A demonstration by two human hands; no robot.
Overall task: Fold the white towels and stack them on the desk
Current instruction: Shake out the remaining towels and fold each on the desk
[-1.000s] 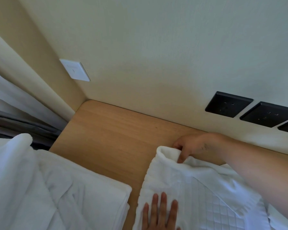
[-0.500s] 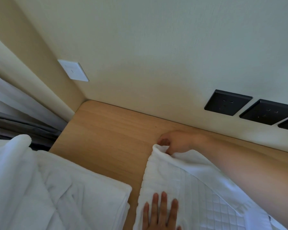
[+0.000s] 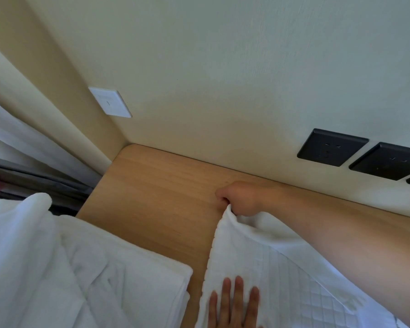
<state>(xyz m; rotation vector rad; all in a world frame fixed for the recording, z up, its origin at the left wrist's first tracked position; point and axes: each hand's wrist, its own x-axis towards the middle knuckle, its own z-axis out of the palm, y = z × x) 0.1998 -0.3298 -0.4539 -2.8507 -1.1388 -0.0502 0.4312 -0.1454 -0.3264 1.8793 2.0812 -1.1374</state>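
A white towel (image 3: 258,263) is spread on the wooden desk (image 3: 156,197), right of centre, its quilted diamond pattern showing toward the near right. Its far left corner is pinched in the grip of the right hand (image 3: 239,200), whose fingers are curled closed around the fabric; the corner is drawn up into a point just under the knuckles, and from there the towel fans out toward the near edge of the view. The right forearm crosses over the towel's right part and hides some of it. The left hand (image 3: 234,304) is laid flat on the near left part of the same towel, fingers straight and slightly spread, pointing away toward the far side; nothing is held by it, and only the fingers and part of the palm are seen at the bottom edge.

A strip of bare desk separates this towel from a pile (image 3: 81,275) of white towels heaped loosely at the near left, partly over the desk's left edge. On the wall behind the desk, black sockets (image 3: 331,147) are set at the right, and a white switch (image 3: 109,102) at the left, near the corner. Curtains (image 3: 21,147) hang at the far left.
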